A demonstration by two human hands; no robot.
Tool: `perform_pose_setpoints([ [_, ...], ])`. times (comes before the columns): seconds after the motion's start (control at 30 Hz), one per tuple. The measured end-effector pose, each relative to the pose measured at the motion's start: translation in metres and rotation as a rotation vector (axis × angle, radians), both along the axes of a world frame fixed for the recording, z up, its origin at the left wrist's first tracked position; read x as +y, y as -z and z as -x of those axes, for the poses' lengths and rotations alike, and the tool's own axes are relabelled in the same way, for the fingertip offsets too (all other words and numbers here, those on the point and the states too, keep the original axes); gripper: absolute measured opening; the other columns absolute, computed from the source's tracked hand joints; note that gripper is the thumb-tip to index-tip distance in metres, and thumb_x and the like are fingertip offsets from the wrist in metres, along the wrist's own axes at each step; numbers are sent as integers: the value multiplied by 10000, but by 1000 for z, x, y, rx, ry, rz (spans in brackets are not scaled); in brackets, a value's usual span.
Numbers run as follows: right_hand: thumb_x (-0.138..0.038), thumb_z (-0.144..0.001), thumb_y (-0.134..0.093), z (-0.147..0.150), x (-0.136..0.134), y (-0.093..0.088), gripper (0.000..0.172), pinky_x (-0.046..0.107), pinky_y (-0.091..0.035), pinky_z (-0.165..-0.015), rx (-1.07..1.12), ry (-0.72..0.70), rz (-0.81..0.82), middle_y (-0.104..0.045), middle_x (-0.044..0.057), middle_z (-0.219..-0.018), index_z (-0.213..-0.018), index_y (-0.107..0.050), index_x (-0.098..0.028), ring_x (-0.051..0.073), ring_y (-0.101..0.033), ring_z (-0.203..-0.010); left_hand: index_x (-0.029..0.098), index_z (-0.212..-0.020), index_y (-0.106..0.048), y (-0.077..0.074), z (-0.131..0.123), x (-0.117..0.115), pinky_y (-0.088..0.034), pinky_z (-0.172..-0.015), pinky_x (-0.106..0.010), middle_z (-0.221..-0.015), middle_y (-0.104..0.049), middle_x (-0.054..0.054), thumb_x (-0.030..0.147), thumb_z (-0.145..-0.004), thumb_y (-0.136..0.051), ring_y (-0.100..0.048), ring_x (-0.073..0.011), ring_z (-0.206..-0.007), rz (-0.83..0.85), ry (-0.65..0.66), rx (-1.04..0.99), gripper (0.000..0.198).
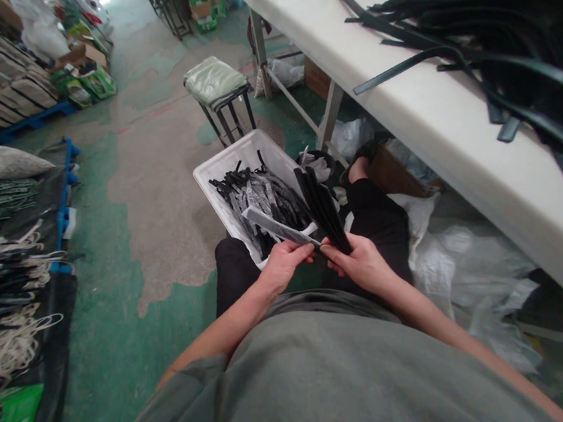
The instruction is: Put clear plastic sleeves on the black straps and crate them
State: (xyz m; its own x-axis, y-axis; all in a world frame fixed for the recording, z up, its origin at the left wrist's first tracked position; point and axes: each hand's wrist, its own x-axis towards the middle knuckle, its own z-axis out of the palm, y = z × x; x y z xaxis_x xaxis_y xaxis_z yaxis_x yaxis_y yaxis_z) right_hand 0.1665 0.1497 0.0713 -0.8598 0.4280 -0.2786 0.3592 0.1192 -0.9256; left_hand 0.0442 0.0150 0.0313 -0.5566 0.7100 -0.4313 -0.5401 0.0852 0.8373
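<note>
My right hand (pixel 362 263) is closed around a bundle of black flat strips (pixel 322 207) that fans upward over my lap. With its fingers pinched, my left hand (pixel 282 264) grips the near end of a single grey-black strip (pixel 276 226), touching the bundle's base. Both hands sit just in front of a white plastic bin (pixel 217 171) filled with several more black strips (pixel 252 194). The bin rests between my knees, which are clad in black trousers.
A long white table (pixel 399 84) runs along the right, piled with black straps (pixel 493 21). A stool with a green cushion (pixel 215 80) stands beyond the bin. Clear plastic bags (pixel 467 252) lie under the table. Bundled cords and pallets line the left (pixel 7 280).
</note>
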Motion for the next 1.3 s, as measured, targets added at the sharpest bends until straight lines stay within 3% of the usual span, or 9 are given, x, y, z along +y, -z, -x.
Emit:
perform_pose_setpoints([
  [0.13,-396,-847,-579,-5,8,-6,407,244,-467,-472,-19,-178,-3,-627,-11,-644,-1195,-613,-187,129,-564,-468,124,-723,-723,-7,25,-12,-388,-533,-191,-599,-618,6,330,-597,-828,-493,-57,-522,9,-73,-9,264],
  [0.27,-357,-879,-541,4,2,-7,452,237,-457,-462,-8,-184,-101,-612,-23,-633,-1299,-556,-190,118,-543,-441,118,-691,-702,-11,18,-10,-388,-534,-195,-589,-595,6,331,-548,-856,-492,-60,-524,-14,-31,-136,299],
  [0.37,-369,-880,-535,15,-1,-5,459,233,-468,-466,25,-153,-75,-629,-11,-672,-1291,-548,-167,114,-552,-456,113,-740,-718,-9,5,-6,-395,-549,-203,-618,-616,-9,323,-544,-862,-516,-73,-551,-55,-6,-175,321],
  [0.53,-362,-902,-529,4,5,-4,450,231,-490,-502,-34,-302,-57,-662,2,-720,-1319,-534,-192,118,-590,-492,106,-725,-711,-6,17,-21,-388,-542,-204,-625,-618,-5,315,-514,-884,-484,-54,-526,7,-152,-159,344],
  [0.67,-338,-908,-524,5,-1,1,471,232,-482,-497,-21,-281,-127,-641,-17,-699,-1363,-503,-217,111,-573,-467,103,-642,-683,-3,12,-23,-392,-539,-207,-587,-604,-11,341,-511,-886,-506,-70,-530,8,-65,-183,339],
  [0.77,-386,-908,-527,11,-4,2,471,238,-492,-510,21,-235,-99,-652,-5,-725,-1339,-518,-196,115,-580,-485,107,-754,-722,-4,6,-20,-401,-551,-208,-628,-621,-15,341,-527,-881,-520,-75,-556,-43,-38,-206,363],
  [0.9,-385,-911,-527,4,1,-4,465,234,-488,-496,-21,-295,-65,-664,2,-724,-1335,-525,-194,123,-590,-497,131,-913,-730,-5,12,-27,-405,-564,-199,-652,-621,4,299,-550,-876,-508,-59,-549,-20,-105,-192,426],
  [1.1,-363,-908,-530,8,-6,-4,449,231,-495,-499,14,-241,-97,-643,-3,-731,-1325,-531,-197,110,-574,-490,101,-776,-722,-10,10,-24,-402,-545,-207,-647,-638,-26,321,-551,-870,-536,-82,-564,-34,39,-156,348],
  [1.3,-366,-904,-547,0,1,-8,403,206,-467,-474,0,-250,-28,-637,-11,-702,-1267,-563,-190,99,-565,-489,138,-958,-729,-12,30,-30,-391,-517,-179,-628,-614,11,256,-559,-867,-508,-59,-536,-33,-88,-143,439],
])
